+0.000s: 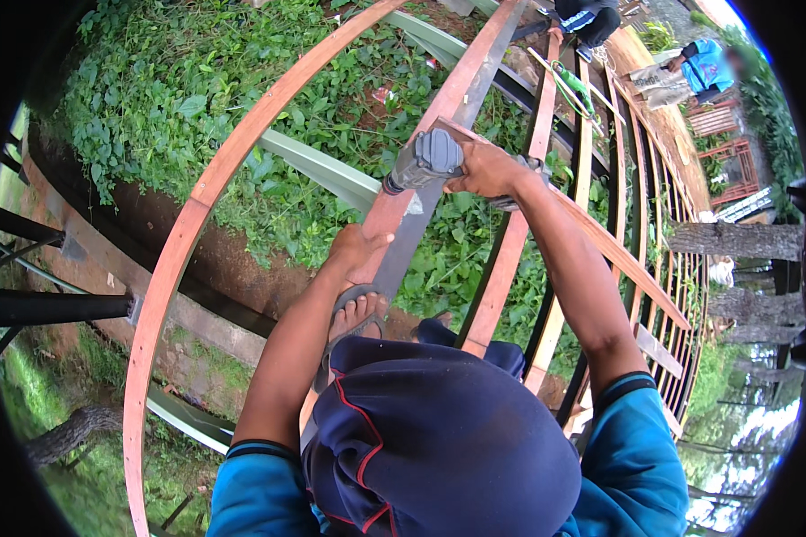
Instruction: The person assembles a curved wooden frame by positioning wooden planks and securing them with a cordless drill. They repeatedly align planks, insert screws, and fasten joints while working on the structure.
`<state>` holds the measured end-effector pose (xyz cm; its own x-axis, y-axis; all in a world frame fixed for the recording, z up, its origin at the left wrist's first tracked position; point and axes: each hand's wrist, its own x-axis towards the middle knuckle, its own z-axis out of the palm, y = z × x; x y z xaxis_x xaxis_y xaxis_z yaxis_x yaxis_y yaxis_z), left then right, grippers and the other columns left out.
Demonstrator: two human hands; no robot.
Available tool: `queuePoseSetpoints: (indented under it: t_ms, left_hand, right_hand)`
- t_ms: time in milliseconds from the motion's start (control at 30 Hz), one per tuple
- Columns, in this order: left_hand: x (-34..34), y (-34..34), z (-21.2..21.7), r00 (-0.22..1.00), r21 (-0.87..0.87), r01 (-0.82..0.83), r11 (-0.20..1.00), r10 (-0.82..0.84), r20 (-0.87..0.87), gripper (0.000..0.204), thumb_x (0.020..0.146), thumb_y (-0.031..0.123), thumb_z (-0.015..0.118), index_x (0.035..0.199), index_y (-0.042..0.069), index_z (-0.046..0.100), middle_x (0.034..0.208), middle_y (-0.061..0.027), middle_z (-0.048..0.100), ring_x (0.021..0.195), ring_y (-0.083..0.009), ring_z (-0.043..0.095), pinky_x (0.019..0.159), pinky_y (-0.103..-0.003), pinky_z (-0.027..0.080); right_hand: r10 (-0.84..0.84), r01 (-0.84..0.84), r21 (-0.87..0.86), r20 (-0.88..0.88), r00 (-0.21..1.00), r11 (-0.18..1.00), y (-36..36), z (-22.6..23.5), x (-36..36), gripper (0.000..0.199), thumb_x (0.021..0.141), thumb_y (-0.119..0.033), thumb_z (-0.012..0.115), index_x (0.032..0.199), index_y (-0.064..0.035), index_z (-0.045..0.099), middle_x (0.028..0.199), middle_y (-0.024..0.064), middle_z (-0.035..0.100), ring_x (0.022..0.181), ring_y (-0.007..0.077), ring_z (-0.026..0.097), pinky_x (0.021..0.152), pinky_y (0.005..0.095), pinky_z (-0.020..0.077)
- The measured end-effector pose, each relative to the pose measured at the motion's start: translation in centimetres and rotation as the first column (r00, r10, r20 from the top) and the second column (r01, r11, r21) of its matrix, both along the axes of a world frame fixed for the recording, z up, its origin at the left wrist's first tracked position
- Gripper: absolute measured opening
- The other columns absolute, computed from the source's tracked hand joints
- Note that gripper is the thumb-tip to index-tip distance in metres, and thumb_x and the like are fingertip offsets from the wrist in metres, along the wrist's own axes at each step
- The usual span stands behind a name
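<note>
Reader: Start with what your hands held.

Describer: Your right hand [491, 170] was wrapped around the handle of a grey power drill [434, 154]. Your left hand [358, 255] lay on a reddish board [388, 215] with its thumb stretched across the top; its fingertips were hidden, so I cannot tell whether it was gripping.

Reader: And where was the drill?

Describer: Over that same board, beyond your left hand, its nose angled down toward the wood. I cannot tell whether the tip was touching. Your sandalled foot [360, 309] stood just behind your left hand, and a dark beam [421, 237] ran along the board's right side.

Reader: What lay farther out?

Describer: To your left, a pale green bracket [318, 161] reached toward a curved wooden rail [197, 204], with leafy plants [179, 89] below. To your right, a slanting board [618, 253] crossed several others. At the upper right were a crouching person [591, 18] and a person in a blue shirt [707, 67].
</note>
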<state>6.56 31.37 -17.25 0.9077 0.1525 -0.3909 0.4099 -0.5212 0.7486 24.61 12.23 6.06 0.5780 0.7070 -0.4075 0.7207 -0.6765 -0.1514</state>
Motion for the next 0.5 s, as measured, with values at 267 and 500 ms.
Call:
queuePoseSetpoints:
  t_ms: [267,500]
  left_hand:
    - [0.1,0.2,0.3,0.999,-0.013,-0.004,1.000,0.004,-0.046,0.088,0.079,0.073,0.077,0.093,-0.013,0.072,0.095,-0.0328,0.072,0.089,-0.0439,0.073,0.082,-0.050,0.056]
    - [0.0,0.2,0.3,0.999,-0.014,-0.012,1.000,0.012,-0.047,0.087,0.078,0.073,0.078,0.093,-0.012,0.072,0.094,-0.0325,0.073,0.087,-0.0430,0.073,0.081,-0.050,0.056]
  right_hand:
    - [-0.277,0.296,0.011,-0.318,0.907,0.955,3.2,-0.8,0.9,0.044,0.083,-0.023,0.086,0.115,0.0012,0.068,0.083,0.0090,0.068,0.068,0.0211,0.062,0.063,0.0367,0.0525]
    - [-0.383,0.436,0.061,-0.379,0.842,0.898,3.4,-0.3,-1.0,0.039,0.085,-0.015,0.087,0.118,-0.0035,0.067,0.079,0.0020,0.064,0.059,0.0135,0.051,0.054,0.0315,0.0466]
